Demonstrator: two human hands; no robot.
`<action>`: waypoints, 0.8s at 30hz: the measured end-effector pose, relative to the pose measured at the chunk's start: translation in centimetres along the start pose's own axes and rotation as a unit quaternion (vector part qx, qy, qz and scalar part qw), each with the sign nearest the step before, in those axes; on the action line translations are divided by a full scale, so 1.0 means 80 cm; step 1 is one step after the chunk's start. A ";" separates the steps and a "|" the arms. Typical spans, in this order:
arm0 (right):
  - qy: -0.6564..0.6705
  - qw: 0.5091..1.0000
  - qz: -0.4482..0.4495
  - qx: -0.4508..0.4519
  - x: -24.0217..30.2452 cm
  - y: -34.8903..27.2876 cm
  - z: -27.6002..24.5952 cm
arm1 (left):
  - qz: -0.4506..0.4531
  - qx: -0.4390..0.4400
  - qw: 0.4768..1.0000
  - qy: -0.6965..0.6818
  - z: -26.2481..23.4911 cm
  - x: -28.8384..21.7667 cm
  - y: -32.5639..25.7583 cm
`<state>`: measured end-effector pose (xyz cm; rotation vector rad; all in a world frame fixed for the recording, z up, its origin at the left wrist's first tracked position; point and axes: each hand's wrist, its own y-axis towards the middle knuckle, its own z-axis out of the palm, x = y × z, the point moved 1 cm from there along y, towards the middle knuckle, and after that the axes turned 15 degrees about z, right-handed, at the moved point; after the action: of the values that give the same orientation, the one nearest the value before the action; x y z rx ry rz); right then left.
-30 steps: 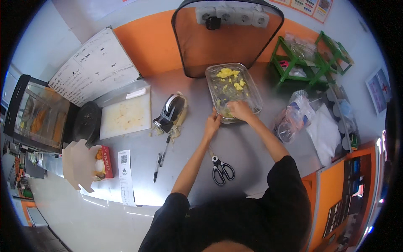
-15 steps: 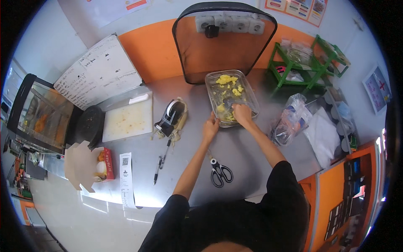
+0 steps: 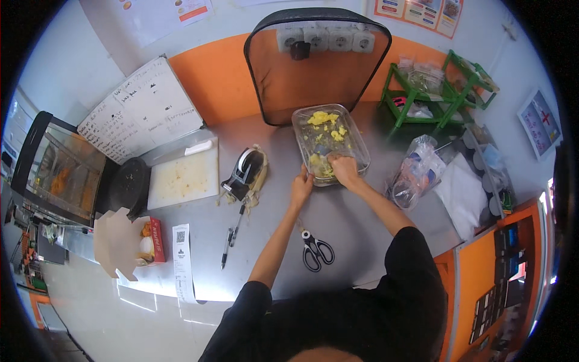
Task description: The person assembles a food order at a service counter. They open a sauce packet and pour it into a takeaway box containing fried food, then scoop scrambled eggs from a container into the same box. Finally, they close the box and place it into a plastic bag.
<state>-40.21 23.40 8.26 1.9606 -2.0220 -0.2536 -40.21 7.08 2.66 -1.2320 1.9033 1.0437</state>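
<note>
A clear rectangular tray (image 3: 360, 143) stands at the middle of the steel counter. Yellow crumbly food (image 3: 323, 117) lies in it, in larger clumps at the far end and smaller bits near my hands. My left hand (image 3: 302, 187) grips the tray's near left corner, fingers closed at the rim. Over the near part of the tray, my right hand (image 3: 344, 171) is closed round a utensil with a greyish flat end (image 3: 322, 149). Its handle is hidden in my fist, so its exact kind is unclear. The flat end is down among the yellow bits.
Scissors (image 3: 316, 250) lie nearer me, with a pen (image 3: 230, 241) and tape dispenser (image 3: 244, 172) to the left. Farther left are a cutting board (image 3: 184, 178) with a knife (image 3: 199, 147), a receipt (image 3: 183, 262) and an open food box (image 3: 155, 241). A mesh cover (image 3: 313, 78) stands behind the tray; plastic bags (image 3: 416, 172) lie right.
My right hand and the utensil have shifted slightly left and toward me within the tray. My left hand keeps its grip on the corner. The whole view has tilted a little.
</note>
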 end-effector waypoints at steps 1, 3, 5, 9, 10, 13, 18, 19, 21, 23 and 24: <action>0.020 0.999 0.026 0.011 0.000 -0.003 0.002 | -0.015 0.009 1.000 -0.013 -0.001 -0.002 -0.002; 0.103 0.994 0.032 0.019 -0.001 -0.005 0.002 | -0.023 0.010 0.999 -0.025 -0.001 -0.006 -0.005; 0.149 0.988 0.023 0.017 -0.004 0.001 0.007 | -0.013 -0.001 0.999 -0.034 0.001 -0.007 -0.004; 0.003 0.998 -0.052 0.040 -0.001 0.004 0.012 | -0.007 0.004 0.999 -0.045 0.007 -0.005 -0.005; -0.073 0.993 -0.084 0.047 0.006 0.011 0.003 | -0.010 0.009 0.999 -0.042 0.002 -0.004 0.002; -0.005 0.996 -0.070 -0.056 0.004 -0.004 -0.013 | 0.009 0.005 0.998 0.056 0.000 -0.003 -0.004; 0.049 0.998 0.037 0.029 -0.012 0.021 0.026 | 0.004 -0.012 1.000 -0.010 0.010 0.001 0.005; 0.086 0.994 0.041 0.048 -0.009 0.022 0.028 | -0.012 -0.001 1.000 -0.018 0.009 0.003 0.005; 0.108 0.988 -0.019 0.108 -0.022 0.009 0.021 | -0.056 0.030 0.997 -0.033 0.006 0.007 0.006; 0.113 0.980 -0.050 0.156 -0.017 -0.006 -0.015 | -0.082 0.040 0.995 -0.047 0.000 0.011 -0.001; 0.106 0.979 -0.047 0.169 -0.013 -0.010 -0.040 | -0.075 0.032 0.995 -0.053 -0.002 0.013 -0.004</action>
<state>-38.38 24.70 10.87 2.1757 -1.9345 0.2868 -40.32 6.41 1.82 -1.2380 1.7222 0.9432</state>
